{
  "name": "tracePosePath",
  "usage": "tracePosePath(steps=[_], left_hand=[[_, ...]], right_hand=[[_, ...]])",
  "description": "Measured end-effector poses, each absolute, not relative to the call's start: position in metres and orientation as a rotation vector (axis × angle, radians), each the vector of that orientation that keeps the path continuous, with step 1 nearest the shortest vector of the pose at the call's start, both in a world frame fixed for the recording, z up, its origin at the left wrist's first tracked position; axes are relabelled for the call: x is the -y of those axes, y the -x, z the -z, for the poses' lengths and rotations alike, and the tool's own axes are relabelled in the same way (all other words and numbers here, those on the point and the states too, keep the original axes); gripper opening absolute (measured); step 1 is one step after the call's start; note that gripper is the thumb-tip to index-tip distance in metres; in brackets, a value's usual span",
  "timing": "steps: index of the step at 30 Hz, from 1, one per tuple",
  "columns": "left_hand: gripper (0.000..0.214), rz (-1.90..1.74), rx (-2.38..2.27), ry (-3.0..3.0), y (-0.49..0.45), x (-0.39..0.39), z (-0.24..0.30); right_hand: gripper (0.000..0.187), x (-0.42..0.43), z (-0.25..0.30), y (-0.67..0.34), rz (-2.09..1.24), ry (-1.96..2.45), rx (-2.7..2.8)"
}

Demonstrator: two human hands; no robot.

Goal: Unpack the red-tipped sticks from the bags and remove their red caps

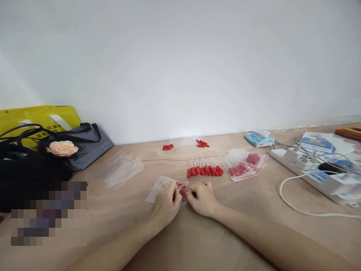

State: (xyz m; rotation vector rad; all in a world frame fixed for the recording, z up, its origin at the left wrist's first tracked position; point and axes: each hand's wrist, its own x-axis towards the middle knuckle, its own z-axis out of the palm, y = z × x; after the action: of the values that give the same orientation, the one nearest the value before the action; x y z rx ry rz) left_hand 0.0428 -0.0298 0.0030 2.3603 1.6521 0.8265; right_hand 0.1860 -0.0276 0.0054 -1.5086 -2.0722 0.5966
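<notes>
My left hand [165,203] and my right hand [203,198] meet over a small clear zip bag [160,185] lying on the tan table [239,210]. Both hands are closed, pinching the bag's red-striped mouth, where red-tipped droppers show inside. Just beyond my hands lies a row of several loose droppers [205,168] with red bulbs. To the right of that row sit filled zip bags of droppers [244,163]. Farther back are loose clear tubes [188,143] with small heaps of red bulbs [168,146] on either side.
A stack of unfilled zip bags [123,170] lies at the left. Black and striped bags with a peach flower [62,148] and a yellow bag [36,118] stand far left. A white power strip [318,174] with plugs and cables, a blue tissue pack [259,138] and papers occupy the right.
</notes>
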Motion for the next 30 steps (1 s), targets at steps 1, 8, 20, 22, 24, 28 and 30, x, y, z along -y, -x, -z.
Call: tracePosePath(steps=[1, 8, 20, 22, 24, 28, 30], left_hand=[[0.017, -0.84, -1.609, -2.366, -0.042, 0.031, -0.005], [0.021, -0.758, -1.358, -2.541, -0.002, 0.025, -0.025], [0.03, -0.596, -1.255, -2.506, 0.032, 0.027, -0.019], [0.026, -0.656, -1.262, -2.491, 0.028, 0.028, -0.019], [0.024, -0.698, -1.287, -2.463, 0.025, 0.029, -0.019], [0.022, -0.734, -1.348, -2.408, 0.02, 0.032, -0.02], [0.021, -0.747, -1.409, -2.377, 0.017, 0.035, -0.02]], right_hand=[[0.023, 0.028, -0.005, -0.187, -0.612, 1.537, 2.052], [0.014, 0.024, -0.005, -0.206, -0.536, 1.531, 1.921], [0.011, 0.019, 0.004, -0.213, -0.571, 1.004, 2.078], [0.014, 0.019, 0.003, -0.214, -0.582, 0.965, 2.099], [0.016, 0.019, 0.003, -0.215, -0.589, 0.965, 2.143], [0.021, 0.017, 0.004, -0.217, -0.558, 1.133, 2.143], [0.03, 0.017, 0.003, -0.218, -0.559, 1.173, 2.124]])
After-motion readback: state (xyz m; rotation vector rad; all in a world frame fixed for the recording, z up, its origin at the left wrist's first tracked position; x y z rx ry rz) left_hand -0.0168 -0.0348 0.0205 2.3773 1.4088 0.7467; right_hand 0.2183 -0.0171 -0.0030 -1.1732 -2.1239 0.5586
